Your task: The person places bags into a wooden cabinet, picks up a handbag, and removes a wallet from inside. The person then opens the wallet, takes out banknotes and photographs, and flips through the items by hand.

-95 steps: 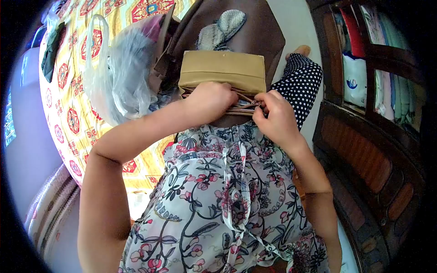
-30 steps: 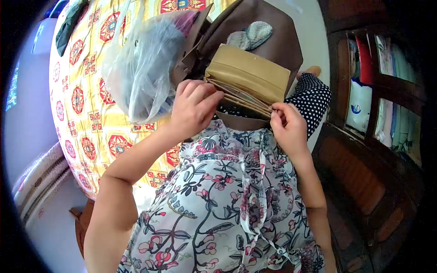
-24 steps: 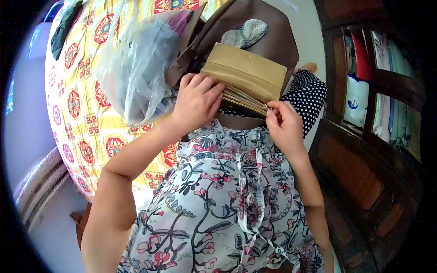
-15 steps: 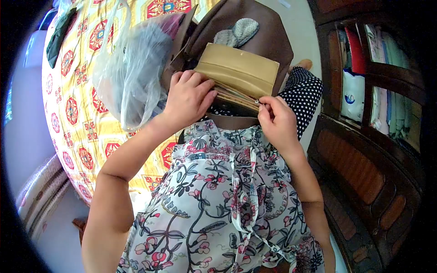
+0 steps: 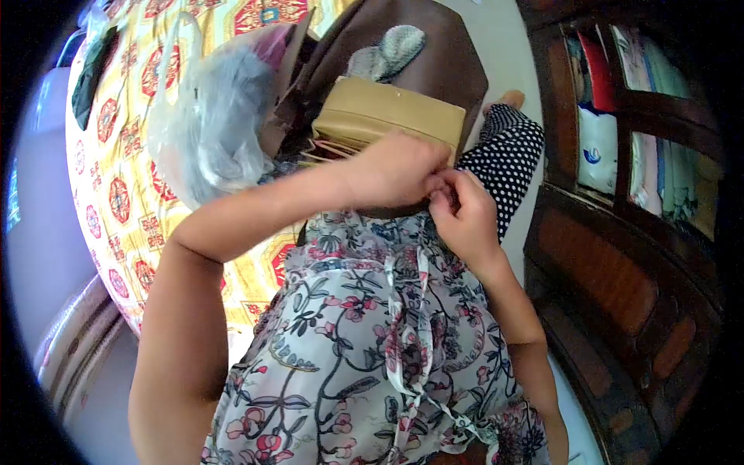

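An open wallet [image 5: 391, 108] with a tan inner flap rests on my lap, its slots and dividers partly showing at the left end. My left hand [image 5: 403, 167] reaches across it to the right end, fingers curled and a little blurred. Right there my right hand [image 5: 469, 213] is closed at the wallet's right corner, its fingertips touching those of my left hand. Whatever lies between the fingertips is hidden. Behind the wallet is a large brown leather bag [image 5: 457, 58], with a grey knitted item [image 5: 399, 50] on it.
To the left, a stuffed clear plastic bag [image 5: 221, 128] stands on a bed with a yellow and red patterned cover [image 5: 120, 198]. A dark wooden cabinet [image 5: 597, 256] with folded cloths behind its openings runs along the right. A dark folded item [image 5: 93, 81] lies at the far left.
My left hand has left the wallet's left end and moved right to meet my right hand. My right hand has stayed at the right corner. The view has shifted slightly.
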